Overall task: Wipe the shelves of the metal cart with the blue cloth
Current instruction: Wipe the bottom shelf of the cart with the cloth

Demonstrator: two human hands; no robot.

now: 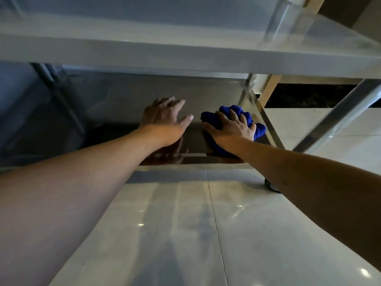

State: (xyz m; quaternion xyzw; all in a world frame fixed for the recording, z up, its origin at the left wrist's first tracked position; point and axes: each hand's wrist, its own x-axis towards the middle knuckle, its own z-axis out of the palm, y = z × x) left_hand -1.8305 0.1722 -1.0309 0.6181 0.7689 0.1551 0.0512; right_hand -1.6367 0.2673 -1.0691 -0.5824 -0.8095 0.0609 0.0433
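right hand [232, 125], just right of the frame's centre, presses palm-down on the blue cloth [242, 118], fingers spread and curled over the bunched fabric so that it grips the cloth against the lower shelf [193, 139] of the metal cart [185, 52]. the cloth is crumpled into a thick wad, bulging out beyond the fingertips toward the upper right and showing again beneath the wrist at the shelf's near edge. it lies at the right end of that shelf, just beside the slanted metal leg [257, 114] that rises toward the shelf above. left hand [165, 118], at the centre of the frame, is open and holds nothing; its fingers are loosely spread and its heel rests on or just over the shiny shelf surface, which mirrors the hand darkly below it. the two hands are near each other but apart, with a strip of bare shelf between the left thumb and the cloth. both bare forearms reach in from the lower corners of the frame. an upper shelf [144, 48] of the cart spans the top of the frame, pale and blurred. below the lower shelf, glossy light floor tiles [185, 234] fill the bottom of the frame, and a small caster wheel [271, 185] shows at lower right, partly hidden behind the right forearm.
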